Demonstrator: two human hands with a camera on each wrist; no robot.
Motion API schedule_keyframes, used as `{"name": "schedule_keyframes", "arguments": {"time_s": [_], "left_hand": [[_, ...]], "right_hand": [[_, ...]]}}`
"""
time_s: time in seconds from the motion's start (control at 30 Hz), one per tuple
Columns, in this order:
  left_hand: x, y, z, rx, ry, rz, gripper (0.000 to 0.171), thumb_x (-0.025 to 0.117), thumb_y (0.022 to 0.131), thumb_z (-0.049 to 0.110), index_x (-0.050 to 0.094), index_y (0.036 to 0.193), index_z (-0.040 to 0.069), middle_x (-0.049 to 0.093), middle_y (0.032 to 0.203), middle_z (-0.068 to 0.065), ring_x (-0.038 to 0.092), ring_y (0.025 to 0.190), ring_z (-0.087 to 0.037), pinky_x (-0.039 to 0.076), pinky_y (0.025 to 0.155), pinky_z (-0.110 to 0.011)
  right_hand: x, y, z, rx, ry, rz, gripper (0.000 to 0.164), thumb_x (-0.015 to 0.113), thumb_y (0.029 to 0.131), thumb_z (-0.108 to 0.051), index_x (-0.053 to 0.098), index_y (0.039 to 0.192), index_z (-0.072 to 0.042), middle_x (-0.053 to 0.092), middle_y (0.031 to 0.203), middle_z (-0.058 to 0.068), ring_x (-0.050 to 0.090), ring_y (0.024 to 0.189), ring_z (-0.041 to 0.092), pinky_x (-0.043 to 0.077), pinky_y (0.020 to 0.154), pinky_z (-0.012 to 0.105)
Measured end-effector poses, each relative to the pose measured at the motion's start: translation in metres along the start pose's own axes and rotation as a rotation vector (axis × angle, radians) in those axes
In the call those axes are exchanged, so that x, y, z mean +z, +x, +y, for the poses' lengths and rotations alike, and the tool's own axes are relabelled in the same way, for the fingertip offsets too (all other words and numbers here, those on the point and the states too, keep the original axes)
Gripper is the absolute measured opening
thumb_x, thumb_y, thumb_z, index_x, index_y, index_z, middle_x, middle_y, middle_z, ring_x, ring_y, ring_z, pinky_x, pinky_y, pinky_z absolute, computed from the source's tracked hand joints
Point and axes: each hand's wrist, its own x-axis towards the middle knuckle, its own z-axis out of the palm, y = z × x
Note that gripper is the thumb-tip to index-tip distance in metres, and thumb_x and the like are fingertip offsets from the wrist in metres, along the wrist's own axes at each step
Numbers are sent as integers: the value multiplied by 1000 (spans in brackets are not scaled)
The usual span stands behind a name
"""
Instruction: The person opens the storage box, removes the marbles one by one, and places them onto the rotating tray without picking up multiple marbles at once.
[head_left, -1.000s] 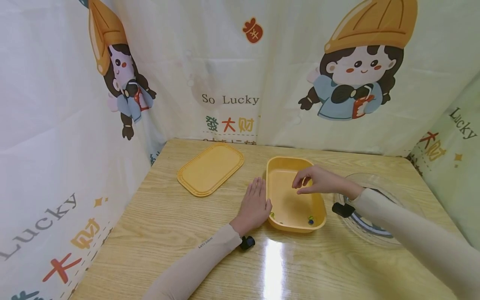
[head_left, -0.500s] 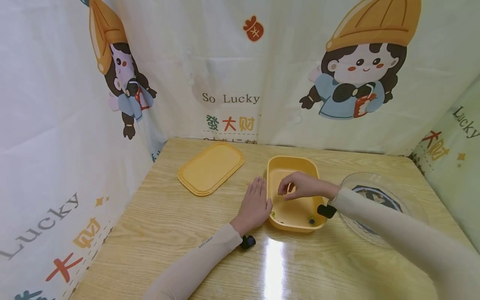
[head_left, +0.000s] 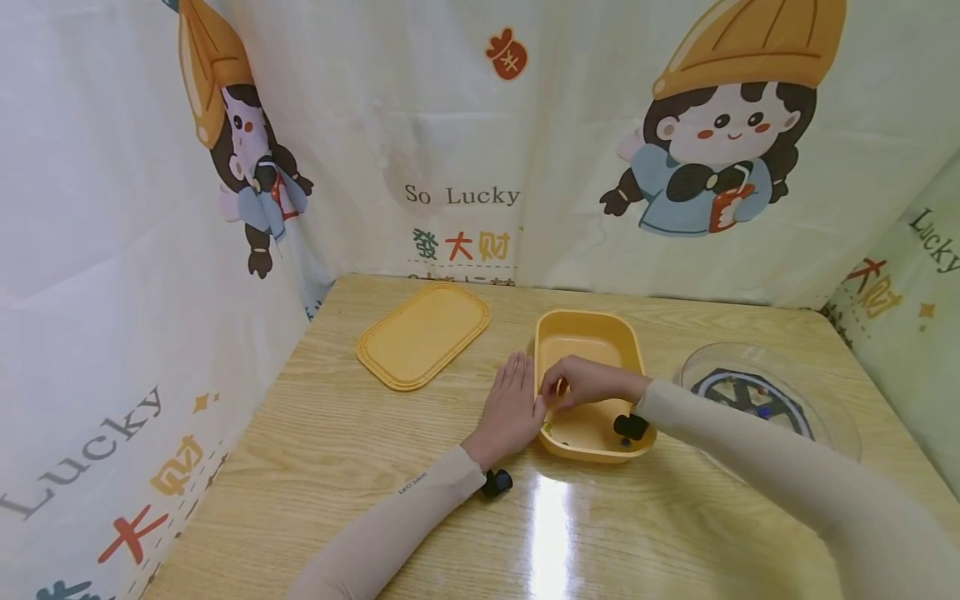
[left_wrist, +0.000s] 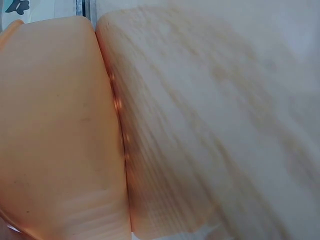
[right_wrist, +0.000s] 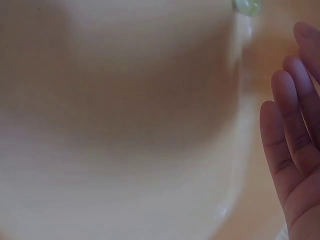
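Observation:
My left hand (head_left: 508,414) lies with straight fingers along the left side of a yellow plastic box (head_left: 592,456), its thumb at the rim. In the left wrist view the outer wall of the box (left_wrist: 60,125) fills the left side. My right hand (head_left: 592,381) reaches into the box, close to its left wall, fingers relaxed and bent. The right wrist view shows nothing between those fingers (right_wrist: 285,95). A yellow-green glass marble (head_left: 547,427) lies in the near left corner, just beyond the fingertips. Toward the near right is a dark marble (head_left: 626,442), partly hidden by the wrist camera.
A flat yellow lid (head_left: 423,336) lies on the wooden table (head_left: 352,450), back left of the box. On the right, partly under my right forearm, is a round clear dish (head_left: 701,354) with a dark wheel-like pattern and small coloured pieces inside. Printed curtains (head_left: 450,125) stand behind.
My right hand has moved left and toward the near side within the box, ending near the left wall. Its forearm now uncovers more of the clear dish. The left hand has stayed put.

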Motion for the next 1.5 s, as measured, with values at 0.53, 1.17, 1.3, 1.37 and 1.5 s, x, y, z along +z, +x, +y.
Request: {"name": "schedule_keyframes", "arguments": {"time_s": [0.53, 1.17, 1.3, 1.37, 1.5], "left_hand": [[2, 1, -1, -6, 2, -15, 62, 26, 101, 33, 12, 150, -2, 14, 157, -20, 9, 147, -30, 12, 120, -41], [3, 1, -1, -13, -14, -13, 62, 26, 100, 33, 11, 150, 0, 11, 157, -18, 8, 147, -29, 10, 120, -40], [2, 0, -1, -15, -27, -11, 62, 26, 100, 33, 11, 150, 0, 11, 157, -18, 7, 147, -29, 10, 120, -40], [2, 0, -1, -17, -34, -12, 62, 26, 100, 33, 11, 150, 0, 11, 157, -18, 6, 147, -28, 10, 120, -40], [2, 0, -1, -16, -31, -8, 61, 27, 100, 32, 11, 150, 0, 12, 157, -18, 7, 147, -28, 10, 120, -40]], "right_hand": [[15, 4, 6, -49, 52, -27, 11, 76, 72, -1, 72, 83, -4, 69, 74, 5, 61, 68, 9, 54, 68, 25], [29, 6, 14, -1, 79, 5, 13, 78, 69, -3, 71, 79, -5, 67, 68, 1, 53, 61, -4, 50, 61, 18], [31, 6, 13, 20, 84, 7, 11, 78, 71, -4, 70, 78, -6, 66, 68, 1, 53, 61, -2, 50, 61, 18], [31, 5, 12, 26, 86, 4, 10, 78, 72, -4, 70, 77, -6, 65, 67, 1, 52, 61, -1, 49, 61, 18], [28, 3, 12, 13, 65, -10, 9, 77, 73, -5, 69, 78, -6, 65, 68, -1, 52, 61, -2, 50, 60, 19]]}}
